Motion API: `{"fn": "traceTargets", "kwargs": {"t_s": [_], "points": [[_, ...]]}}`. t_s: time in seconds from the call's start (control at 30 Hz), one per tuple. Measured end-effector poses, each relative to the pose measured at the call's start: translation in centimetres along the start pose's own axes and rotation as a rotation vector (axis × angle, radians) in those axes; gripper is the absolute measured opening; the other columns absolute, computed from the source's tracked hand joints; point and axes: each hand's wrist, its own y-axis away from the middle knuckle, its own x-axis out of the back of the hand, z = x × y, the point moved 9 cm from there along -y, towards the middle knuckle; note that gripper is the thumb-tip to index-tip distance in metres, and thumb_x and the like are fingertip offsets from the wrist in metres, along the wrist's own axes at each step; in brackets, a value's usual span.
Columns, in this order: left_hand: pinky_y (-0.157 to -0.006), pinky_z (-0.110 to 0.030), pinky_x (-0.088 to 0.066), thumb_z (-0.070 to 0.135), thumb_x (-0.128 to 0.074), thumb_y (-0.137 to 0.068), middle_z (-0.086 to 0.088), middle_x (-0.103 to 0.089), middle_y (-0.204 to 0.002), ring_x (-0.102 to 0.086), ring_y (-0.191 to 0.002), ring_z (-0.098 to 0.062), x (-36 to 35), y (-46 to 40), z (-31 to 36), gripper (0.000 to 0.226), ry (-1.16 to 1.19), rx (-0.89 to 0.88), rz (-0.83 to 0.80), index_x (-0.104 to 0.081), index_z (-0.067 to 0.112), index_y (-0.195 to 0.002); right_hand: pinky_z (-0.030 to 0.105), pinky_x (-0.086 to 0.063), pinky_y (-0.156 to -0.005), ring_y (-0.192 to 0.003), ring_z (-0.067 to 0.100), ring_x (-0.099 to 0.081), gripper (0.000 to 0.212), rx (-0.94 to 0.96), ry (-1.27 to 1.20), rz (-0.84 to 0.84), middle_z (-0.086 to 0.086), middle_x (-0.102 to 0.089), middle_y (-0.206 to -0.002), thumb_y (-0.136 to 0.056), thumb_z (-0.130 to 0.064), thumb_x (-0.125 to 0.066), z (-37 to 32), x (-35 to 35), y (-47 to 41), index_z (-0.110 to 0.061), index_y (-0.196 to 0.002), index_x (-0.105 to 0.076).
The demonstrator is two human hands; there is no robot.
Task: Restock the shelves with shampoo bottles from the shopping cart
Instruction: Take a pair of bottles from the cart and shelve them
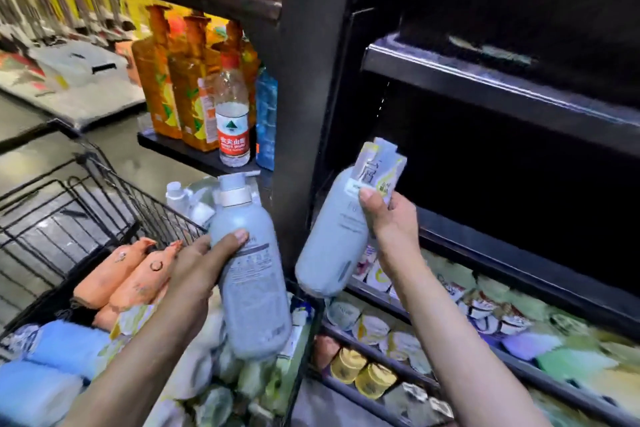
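My left hand (204,258) grips a grey shampoo bottle (251,274) with a white pump cap, held above the shopping cart (114,204). My right hand (391,222) grips a second grey shampoo bottle (330,239) with sachets strapped to its top, tilted toward the dark empty shelf (512,198) on the right. The cart holds orange bottles (131,270), blue packs (59,350) and more pump bottles (187,198).
A black upright post (304,80) separates the shelf bays. Orange bottles (176,80) and a clear water bottle (232,121) stand on a small ledge to the left. Below the empty shelf, rows of jars and packets (415,329) fill the lower shelves.
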Motion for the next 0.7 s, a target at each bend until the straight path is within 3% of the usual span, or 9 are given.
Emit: {"fn": "traceTargets", "kwargs": {"t_s": [0.13, 0.3, 0.43, 0.6, 0.7], "points": [[-0.044, -0.013, -0.045, 0.022, -0.07, -0.071, 0.002, -0.068, -0.058, -0.062, -0.049, -0.007, -3.0, -1.0, 0.8, 0.016, 0.0, -0.013, -0.032, -0.062, 0.008, -0.075, 0.031, -0.057, -0.066, -0.073, 0.011, -0.068, 0.044, 0.06, 0.018, 0.093, -0.002, -0.071, -0.08, -0.058, -0.052, -0.07, -3.0, 2.8, -5.0, -0.017, -0.085, -0.067], [-0.047, -0.015, -0.046, 0.024, -0.072, -0.069, 0.0, -0.071, -0.065, -0.065, -0.055, -0.009, -5.7, -1.5, 0.5, 0.027, -0.013, 0.01, -0.074, -0.065, 0.005, -0.086, 0.028, -0.055, -0.065, -0.071, 0.01, -0.066, 0.018, 0.063, 0.118, 0.14, 0.003, -0.069, -0.084, -0.075, -0.024, -0.077, -3.1, 4.5, -10.7, -0.013, -0.083, -0.066], [-0.055, -0.019, -0.05, 0.043, -0.075, -0.057, -0.006, -0.073, -0.077, -0.068, -0.067, -0.015, -6.2, -1.9, -0.2, 0.054, -0.04, 0.03, -0.085, -0.067, 0.004, -0.092, 0.012, -0.05, -0.06, -0.064, -0.006, -0.064, 0.022, 0.056, 0.148, 0.151, -0.005, -0.068, -0.085, -0.079, -0.016, -0.075, -2.0, 4.6, -13.8, -0.012, -0.098, -0.065], [-0.055, -0.019, -0.051, 0.04, -0.076, -0.055, -0.008, -0.073, -0.079, -0.069, -0.067, -0.016, -6.0, -1.9, -0.7, 0.053, -0.016, 0.06, -0.061, -0.067, 0.004, -0.094, 0.031, -0.056, -0.081, -0.086, 0.018, -0.068, 0.021, 0.039, 0.137, 0.092, 0.007, -0.07, -0.097, -0.08, -0.011, -0.074, -0.9, 3.6, -16.8, -0.013, -0.098, -0.065], [-0.053, -0.019, -0.051, 0.043, -0.076, -0.052, -0.007, -0.073, -0.076, -0.069, -0.065, -0.015, -5.6, -1.8, -0.8, 0.053, -0.024, 0.066, -0.037, -0.067, 0.005, -0.089, 0.034, -0.055, -0.082, -0.09, 0.02, -0.066, 0.028, 0.019, 0.218, 0.088, 0.005, -0.068, -0.101, -0.079, -0.016, -0.076, -0.5, 3.3, -18.3, -0.011, -0.102, -0.062]]}}
